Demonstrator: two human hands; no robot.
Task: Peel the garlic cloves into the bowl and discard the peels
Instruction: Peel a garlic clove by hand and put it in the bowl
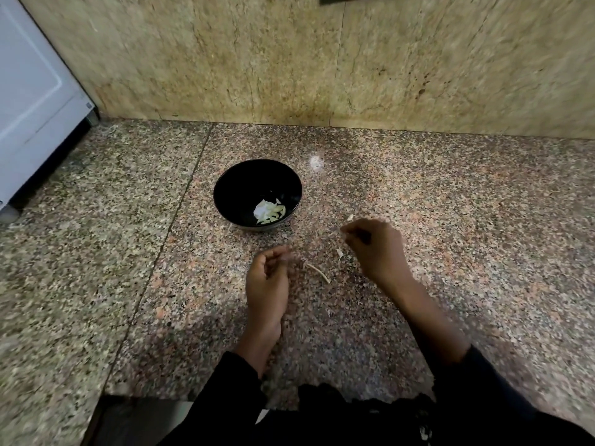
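Soft, dim indoor light falls from above, leaving a small white glare spot (315, 162) on the polished bench (450, 204) beyond the bowl (231, 185). Faint shadows spread under the forearms. Both hands are smeared by motion blur, the fingers indistinct. The wide lens bows the edges, and the corners look soft and streaky.

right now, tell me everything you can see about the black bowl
The black bowl is round, glossy and dark inside and out, possibly ceramic or plastic. It stands upright on the speckled granite counter, beyond both hands and touched by neither. Low on its inner wall, on the side nearest the person, lies a small heap of pale white-yellow garlic pieces; whether these are cloves or peels is too blurred to tell. The rest of the interior looks bare.
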